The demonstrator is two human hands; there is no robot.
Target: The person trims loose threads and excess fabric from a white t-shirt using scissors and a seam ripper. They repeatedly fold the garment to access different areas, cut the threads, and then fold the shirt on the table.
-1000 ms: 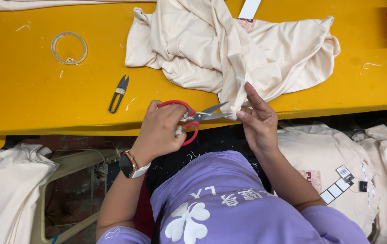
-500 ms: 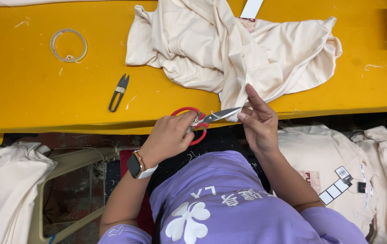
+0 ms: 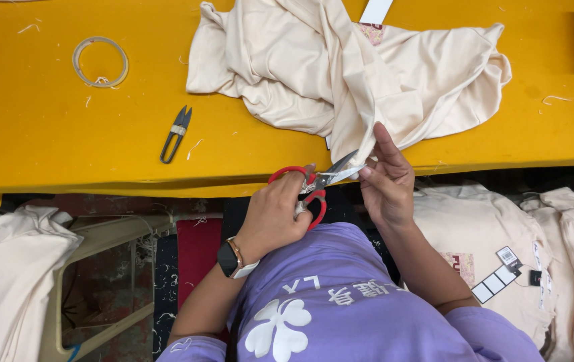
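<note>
Nearest the camera, the left hand [image 3: 277, 218] is clenched through the red handles of the scissors [image 3: 314, 184], a dark watch [image 3: 231, 259] on its wrist. The blades stand slightly parted at the near counter edge, tips against a hanging fold of the cream garment [image 3: 340, 74]. Just right of the blades, the right hand [image 3: 387, 181] pinches that fold between thumb and fingers. The garment lies crumpled across the yellow counter [image 3: 45, 141], centre to right, a white tag [image 3: 375, 10] at its far edge. Left of it lie small dark thread snips [image 3: 176, 133], and further left and farther off, a ring of pale tape [image 3: 100, 62]. More cream garments [image 3: 501, 234] are stacked below the counter at right
</note>
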